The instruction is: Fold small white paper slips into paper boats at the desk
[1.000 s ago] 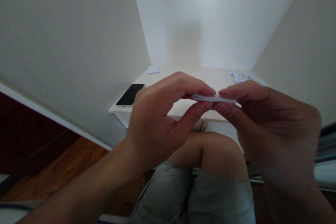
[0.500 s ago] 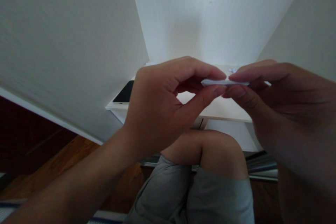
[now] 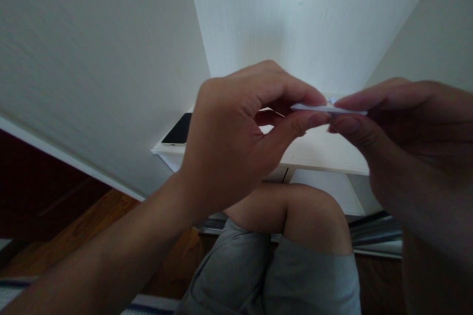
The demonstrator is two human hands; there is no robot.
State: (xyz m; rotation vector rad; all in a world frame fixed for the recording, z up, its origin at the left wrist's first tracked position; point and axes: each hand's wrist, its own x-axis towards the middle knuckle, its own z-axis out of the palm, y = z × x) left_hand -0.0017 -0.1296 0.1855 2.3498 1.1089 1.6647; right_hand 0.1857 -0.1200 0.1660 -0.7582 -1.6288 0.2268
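Observation:
A thin white strip of what looks like folded paper (image 3: 313, 108) is held nearly level above the shelf, seen almost edge-on. My left hand (image 3: 236, 128) pinches its left part between thumb and index finger. On its right part, the thumb and fingers of my right hand (image 3: 402, 128) close in the same kind of pinch. The two thumb tips almost meet under the strip. Much of the strip's face is hidden by the fingers.
Below the hands is a white shelf top (image 3: 321, 150). A dark-screened phone or tablet (image 3: 177, 129) lies at its left end. Small white bits (image 3: 331, 100) rest at the back. White panels stand behind and at both sides. My knees (image 3: 314, 202) are under the shelf's front edge.
Both hands, still pinching the white strip, have shifted slightly right and up in the view. The strip now tilts a little down to the right. The phone has not moved on the shelf.

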